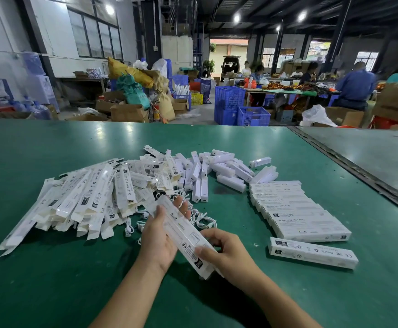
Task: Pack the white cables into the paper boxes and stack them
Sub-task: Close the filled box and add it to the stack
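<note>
Both our hands, left (156, 235) and right (226, 252), grip one paper box (186, 235); packed boxes (297, 209) fill centre right, unfolded boxes (79, 200) wait centre left.

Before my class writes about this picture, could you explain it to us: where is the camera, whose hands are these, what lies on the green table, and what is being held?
There is no machine here. A person works with bare hands, and the single picture comes from a camera worn on the head, looking forward and down. The left hand and the right hand both grip one long white paper box above the green table. On the left lies a heap of flat white paper boxes with open flaps. Just beyond the hands are loose white cables, and farther back small white oblong pieces. On the right, closed boxes lie side by side in a row, with a single closed box apart in front.
</note>
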{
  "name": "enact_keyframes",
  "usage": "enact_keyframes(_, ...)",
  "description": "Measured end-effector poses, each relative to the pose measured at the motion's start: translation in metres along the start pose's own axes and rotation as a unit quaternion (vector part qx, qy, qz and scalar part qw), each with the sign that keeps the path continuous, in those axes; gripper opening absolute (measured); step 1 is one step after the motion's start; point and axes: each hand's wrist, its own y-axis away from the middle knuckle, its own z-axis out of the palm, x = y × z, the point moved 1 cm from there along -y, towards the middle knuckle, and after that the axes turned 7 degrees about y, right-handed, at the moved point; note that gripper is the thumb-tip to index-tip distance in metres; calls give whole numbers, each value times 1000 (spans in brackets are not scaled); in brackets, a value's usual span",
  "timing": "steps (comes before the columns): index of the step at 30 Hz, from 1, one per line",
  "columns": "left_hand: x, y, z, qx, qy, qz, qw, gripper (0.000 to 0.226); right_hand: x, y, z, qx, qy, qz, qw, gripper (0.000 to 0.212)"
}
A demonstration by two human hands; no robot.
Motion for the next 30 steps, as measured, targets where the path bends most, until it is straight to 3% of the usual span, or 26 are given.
enact_keyframes(3,1,1,1,-20,-67,8,997,46,0,0,-1,10,-20,2,1000,17)
enact_keyframes(8,-11,8,8,-56,-221,75,971,56,-2,-4,-7,82,-145,49,985,9)
enact_keyframes(13,-30,18,4,-152,-429,126,882,39,-1,-6,-15,134,-199,59,969,18)
enact_keyframes(19,-36,29,6,-215,-536,127,807,45,2,-10,-19,162,-210,66,962,20)
enact_keyframes(24,-32,26,2,-218,-545,133,798,56,1,-7,-19,166,-157,62,972,27)
enact_keyframes(30,-32,23,4,-165,-533,187,808,42,-5,-4,-24,139,-144,-12,980,17)
